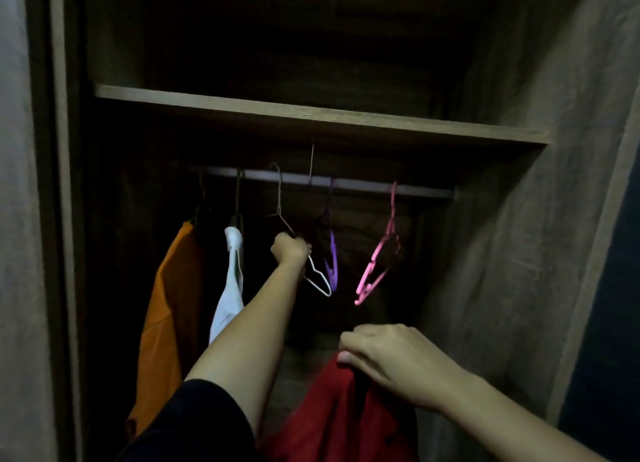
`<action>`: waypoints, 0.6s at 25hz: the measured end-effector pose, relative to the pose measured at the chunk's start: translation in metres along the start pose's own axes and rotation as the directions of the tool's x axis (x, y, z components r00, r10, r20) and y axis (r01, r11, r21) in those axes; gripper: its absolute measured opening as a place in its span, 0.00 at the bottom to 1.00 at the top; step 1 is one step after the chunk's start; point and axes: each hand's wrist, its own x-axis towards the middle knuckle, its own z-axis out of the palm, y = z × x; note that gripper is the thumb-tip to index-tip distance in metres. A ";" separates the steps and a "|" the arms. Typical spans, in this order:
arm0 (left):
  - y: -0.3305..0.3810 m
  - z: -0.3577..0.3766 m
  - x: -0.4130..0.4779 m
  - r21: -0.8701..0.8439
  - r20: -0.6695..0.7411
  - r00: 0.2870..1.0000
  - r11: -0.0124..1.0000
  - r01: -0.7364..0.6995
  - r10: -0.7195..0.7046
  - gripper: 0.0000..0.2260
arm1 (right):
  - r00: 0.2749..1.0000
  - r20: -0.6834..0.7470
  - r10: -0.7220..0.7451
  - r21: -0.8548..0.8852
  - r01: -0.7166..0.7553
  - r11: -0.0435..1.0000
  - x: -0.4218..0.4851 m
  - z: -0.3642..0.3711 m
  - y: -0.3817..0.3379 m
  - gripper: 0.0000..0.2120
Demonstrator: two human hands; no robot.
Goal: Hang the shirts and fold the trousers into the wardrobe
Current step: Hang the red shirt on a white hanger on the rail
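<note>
Red shirt point(332, 409): soft, matte fabric, bunched and hanging in loose folds at the bottom of the view, in front of the open wardrobe point(519, 253) and below the rail.
Right hand point(391, 361): palm down, fingers and thumb pinching the top edge of the red shirt.
Left hand point(289, 248): arm stretched up into the wardrobe, fist closed round one shoulder of a thin white wire hanger point(279, 201), whose hook sits on the rail.
Sleeve point(194, 423): black, on the left upper arm.
Rail point(363, 186): a smooth round bar under the shelf.
Purple hanger point(332, 257): plastic, just right of the left hand, bare.
Pink hanger point(379, 257): plastic, notched, farther right, tilted, bare.
White shirt point(228, 288): hung on a dark hanger left of the arm, collar showing.
Orange shirt point(166, 316): hung at the far left, long and smooth.
Shelf point(311, 115): flat wood-grain board above the rail.
Wardrobe walls: the same dull brown wood grain, dimly lit.
</note>
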 end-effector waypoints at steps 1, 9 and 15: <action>0.003 -0.003 0.003 -0.022 -0.002 1.000 1.000 -0.003 0.003 0.08 | 1.000 0.008 0.001 0.005 -0.001 1.000 0.002 0.002 -0.001 0.27; 0.001 -0.042 -0.029 -0.057 0.075 0.997 0.998 0.012 -0.008 0.08 | 0.990 0.136 -0.034 -0.044 0.040 0.998 0.020 -0.011 -0.034 0.12; -0.008 -0.099 -0.125 0.048 0.120 0.987 0.992 -0.117 0.111 0.11 | 0.943 0.302 -0.140 -0.177 0.200 0.964 0.029 -0.022 -0.064 0.16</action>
